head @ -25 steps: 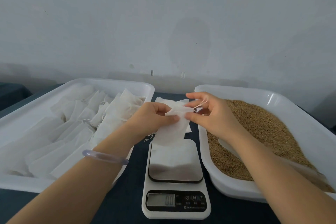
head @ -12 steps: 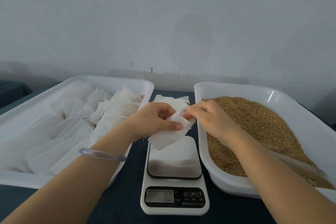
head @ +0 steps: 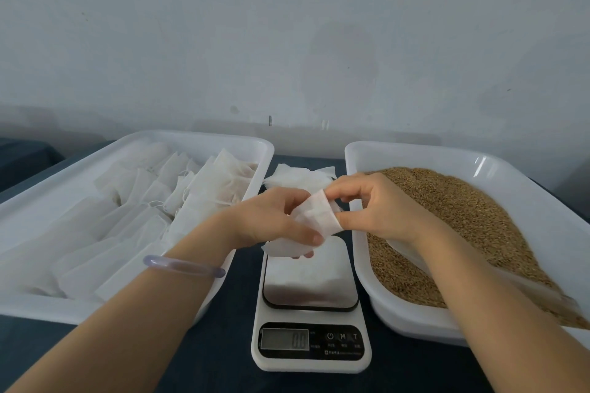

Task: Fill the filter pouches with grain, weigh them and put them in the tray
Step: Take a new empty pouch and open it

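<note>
Filter pouch [head: 316,217], white and seemingly empty, held in the air between two bare hands. Left of the grip, a white tray [head: 64,198] holds rows of filled pouches [head: 191,198] laid flat — the finished pile, judging by the task. The left hand [head: 268,220], a pale bangle [head: 183,266] on its wrist, pinches the pouch's lower body between thumb and fingers, steadying it. The right hand [head: 380,207] pinches the top edge, index finger above and thumb below. The mouth looks spread into a curve, probably so grain can go in. Right of the grip, just beside the right hand, the grain tray [head: 415,153], also white, is heaped with brown grain [head: 479,217] — close enough that filling should need only a short reach.

Behind the grip, between the two trays, lies a loose stack of empty pouches [head: 300,177]. Directly beneath the grip sits a small digital scale [head: 311,360] on a dark tabletop [head: 230,344]. Its steel plate [head: 309,281] is bare, and the pouch's lower corner hangs over the plate's far edge, apparently without touching. The display [head: 285,339] is too blurred to read surely. Under the right forearm, a translucent object [head: 523,289] lies in the grain, perhaps a scoop; I cannot tell. Nothing stands between the grip and the grain except the grain tray's raised wall.
</note>
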A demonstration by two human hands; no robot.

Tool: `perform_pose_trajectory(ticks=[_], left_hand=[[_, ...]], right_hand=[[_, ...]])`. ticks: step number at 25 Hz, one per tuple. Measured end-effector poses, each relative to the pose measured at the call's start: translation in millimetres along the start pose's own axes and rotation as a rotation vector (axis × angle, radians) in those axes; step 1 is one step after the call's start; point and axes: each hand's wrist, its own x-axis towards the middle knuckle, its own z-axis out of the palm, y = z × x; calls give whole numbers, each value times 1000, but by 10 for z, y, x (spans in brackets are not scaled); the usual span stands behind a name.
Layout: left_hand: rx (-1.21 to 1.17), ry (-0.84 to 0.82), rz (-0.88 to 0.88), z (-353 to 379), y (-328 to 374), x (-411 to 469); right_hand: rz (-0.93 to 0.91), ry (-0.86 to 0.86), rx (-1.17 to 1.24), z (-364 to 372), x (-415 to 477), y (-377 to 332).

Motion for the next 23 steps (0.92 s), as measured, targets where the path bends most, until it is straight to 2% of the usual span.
perform_pose_trajectory(ticks=[4, 6, 8, 10, 12, 15, 18, 20, 23], left_hand=[[-40, 11, -50, 1, 29, -13], [-93, -5, -60, 2, 31, -8], [-108, -66, -72, 14, 45, -19], [-99, -135, -88, 9, 39, -22], [-48, -205, -110, -2, 31, -37], [-45, -244, -90, -18, 29, -55], [-324, -276, -18, -36, 33, -14], [-424, -343, 1, -28, 45, -7], [-381, -328, -8, -4, 55, 3]], right_hand=[[21, 2, 227, -21, -2, 26], [-10, 17, 153, -20, 0, 34], [-32, 142, 142, -43, 13, 52], [-86, 282, 254, -77, 21, 60], [-138, 308, 301, -80, 20, 50], [-155, 225, 280, -38, 10, 29], [-129, 139, 234, 13, 10, 8], [-96, 70, 270, 50, 0, 2], [-103, 29, 207, 58, -15, 3]])
